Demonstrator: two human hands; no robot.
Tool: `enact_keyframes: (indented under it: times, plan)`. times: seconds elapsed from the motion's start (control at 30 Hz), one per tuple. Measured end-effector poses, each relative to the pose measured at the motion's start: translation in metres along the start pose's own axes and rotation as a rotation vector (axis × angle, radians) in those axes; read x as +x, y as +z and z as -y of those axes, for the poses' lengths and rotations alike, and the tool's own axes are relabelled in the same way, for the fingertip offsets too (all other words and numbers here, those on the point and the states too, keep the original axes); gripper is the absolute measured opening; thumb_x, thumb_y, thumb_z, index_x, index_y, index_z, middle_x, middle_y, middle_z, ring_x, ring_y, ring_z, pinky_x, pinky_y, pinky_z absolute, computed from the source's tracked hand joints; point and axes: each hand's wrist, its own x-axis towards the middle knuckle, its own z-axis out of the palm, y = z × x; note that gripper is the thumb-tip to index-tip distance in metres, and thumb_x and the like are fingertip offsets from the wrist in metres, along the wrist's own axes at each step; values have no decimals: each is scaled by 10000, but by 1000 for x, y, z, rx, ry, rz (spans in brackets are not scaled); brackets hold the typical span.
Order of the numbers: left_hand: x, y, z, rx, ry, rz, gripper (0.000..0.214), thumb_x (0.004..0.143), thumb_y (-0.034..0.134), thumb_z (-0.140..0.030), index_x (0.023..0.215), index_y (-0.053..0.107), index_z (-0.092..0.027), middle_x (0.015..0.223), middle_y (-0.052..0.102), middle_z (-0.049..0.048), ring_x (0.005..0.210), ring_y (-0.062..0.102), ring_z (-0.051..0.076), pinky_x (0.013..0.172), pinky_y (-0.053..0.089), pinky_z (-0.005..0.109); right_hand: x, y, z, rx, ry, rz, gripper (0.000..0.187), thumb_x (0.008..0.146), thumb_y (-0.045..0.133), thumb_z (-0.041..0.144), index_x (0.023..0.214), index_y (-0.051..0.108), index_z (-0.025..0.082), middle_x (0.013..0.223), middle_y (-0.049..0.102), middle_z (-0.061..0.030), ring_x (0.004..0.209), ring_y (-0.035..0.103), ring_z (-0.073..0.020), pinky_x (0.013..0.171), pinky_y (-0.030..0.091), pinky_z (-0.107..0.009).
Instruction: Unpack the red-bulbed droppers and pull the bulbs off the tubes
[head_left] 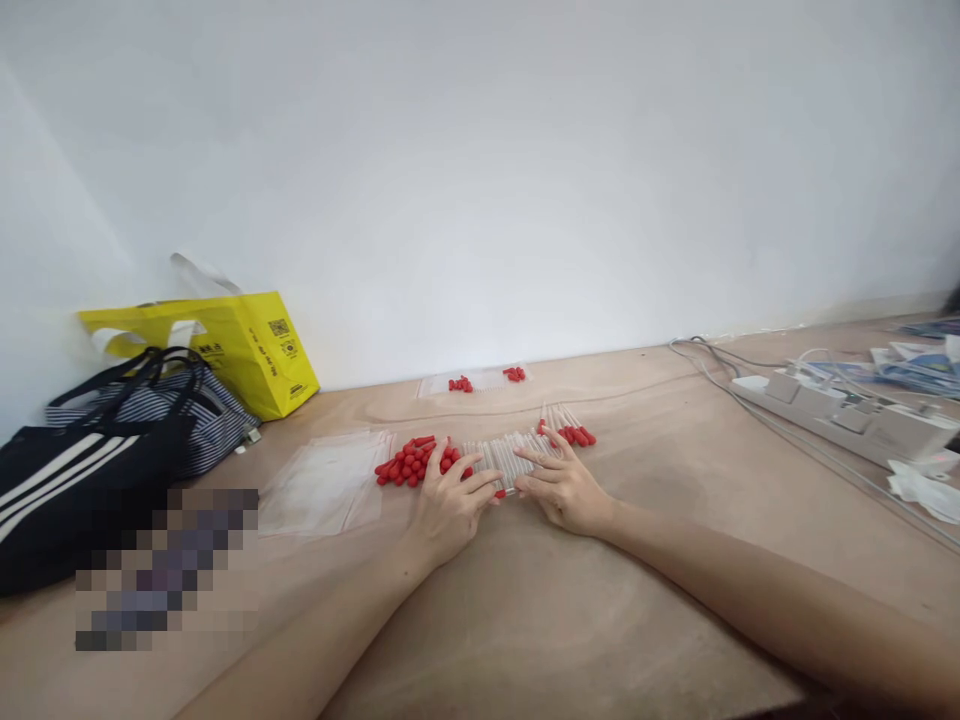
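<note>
A row of thin clear tubes (491, 452) lies side by side on the table between my hands. My left hand (452, 498) reaches over the right part of a pile of red rubber bulbs (409, 464), its thumb and fingertips closed on one red bulb (499, 494). From the other side, my right hand (568, 490) pinches a clear tube (511, 491) that meets this bulb, with some fingers stretched over the row. Just beyond my right hand lie several droppers (574, 427), tubes with red bulbs on them. My fingers partly hide the joint.
Clear plastic bags (326, 482) lie left of the pile. Another bag (491, 381) near the wall has red bulbs on it. A yellow bag (255, 350) and a black bag (97, 480) stand at left. A power strip (847, 410) with cables is at right.
</note>
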Motion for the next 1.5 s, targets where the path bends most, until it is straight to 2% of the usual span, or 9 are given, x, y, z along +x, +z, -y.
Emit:
enact_keyframes:
  times: [0.43,0.7,0.87,1.0,1.13,1.2,1.27,1.4,1.5]
  plan:
    - [0,-4,0,-17,5,37,221,827,426,-168,783,627,-248,943,667,-28,913,561,190,1003,86,570,1,-1,1,32,7,-52,245,751,402,66,812,589,213,680,673,16,1045,520,-171,1027,96,-490]
    - [-2,-3,-1,-36,7,24,229,821,414,-146,761,618,-231,939,667,-31,880,563,173,1006,99,548,0,-1,0,29,4,-69,218,747,425,74,801,585,213,658,661,32,1022,518,-170,1011,139,-462]
    - [-3,-1,-1,-53,13,-16,230,824,407,-148,750,609,-228,925,669,-34,851,566,159,996,147,518,2,-1,2,1,26,-65,123,775,479,153,779,586,213,614,638,34,870,534,-171,954,207,-438]
    - [-8,-3,3,-63,-13,-46,226,830,397,-148,757,598,-222,908,667,-31,855,558,166,972,198,502,-1,-2,-1,-27,63,-63,137,792,454,163,764,584,194,597,610,16,733,510,-156,867,270,-413]
    - [-16,-6,13,-47,-134,-90,203,839,404,-200,765,593,-188,825,639,28,787,542,169,783,403,371,-9,-1,-14,-47,260,-85,185,827,404,187,816,587,161,655,589,-31,628,475,-139,688,342,-309]
    - [-18,-8,20,-79,-215,-119,212,842,397,-230,792,591,-163,780,588,53,745,531,157,690,442,299,-9,2,-21,9,368,-66,210,839,381,191,894,581,156,727,577,-52,651,487,-138,638,355,-266]
    - [-17,-11,30,-114,-306,-145,234,842,381,-245,825,592,-145,776,544,60,738,530,149,675,455,267,-5,5,-27,54,487,-33,236,836,361,164,945,570,152,757,548,-61,677,493,-138,621,366,-240]
    - [-13,-23,59,-80,-543,-142,266,806,379,-254,900,602,-144,843,541,69,801,544,168,727,456,279,9,10,-31,-45,703,153,236,784,367,85,850,587,139,717,491,-56,658,475,-145,614,363,-242]
    - [-13,-33,85,-75,-751,0,279,741,414,-233,927,602,-145,833,582,59,755,565,171,679,458,270,19,13,-28,-146,789,366,223,721,400,38,816,587,116,808,502,-93,662,476,-149,600,358,-252]
